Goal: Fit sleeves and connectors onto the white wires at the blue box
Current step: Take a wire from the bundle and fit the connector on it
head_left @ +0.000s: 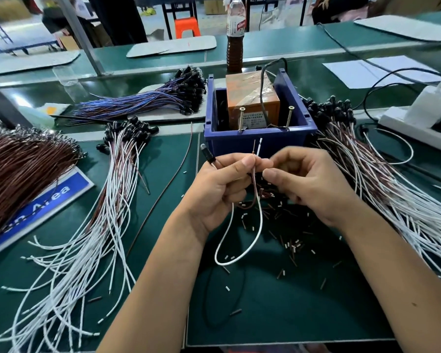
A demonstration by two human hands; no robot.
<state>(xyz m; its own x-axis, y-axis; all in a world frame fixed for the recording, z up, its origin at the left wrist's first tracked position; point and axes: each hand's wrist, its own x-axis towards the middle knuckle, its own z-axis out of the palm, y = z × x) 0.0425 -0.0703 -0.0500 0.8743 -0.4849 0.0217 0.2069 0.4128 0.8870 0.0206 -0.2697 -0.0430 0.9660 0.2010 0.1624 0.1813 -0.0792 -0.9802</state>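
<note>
Just in front of the blue box (259, 142), my left hand (219, 189) pinches a white wire (259, 222) and a brown wire (252, 200) between thumb and forefinger. Their stripped ends point up toward the box. The white wire loops down below my hands, and its black connector (207, 154) sticks out past my left knuckles. My right hand (308, 182) is close beside the left, with thumb and forefinger pinched at the wires; whether it holds a sleeve is hidden. Several small white and brown sleeves (294, 247) lie scattered on the green mat under my hands.
A bundle of white and brown wires with black connectors (112, 205) fans out on the left, another (382, 179) on the right. Blue-purple wires (148, 100) lie behind, brown wires (23, 169) far left. An orange block with two screws (252, 103) sits in the box. A bottle (235, 34) stands behind.
</note>
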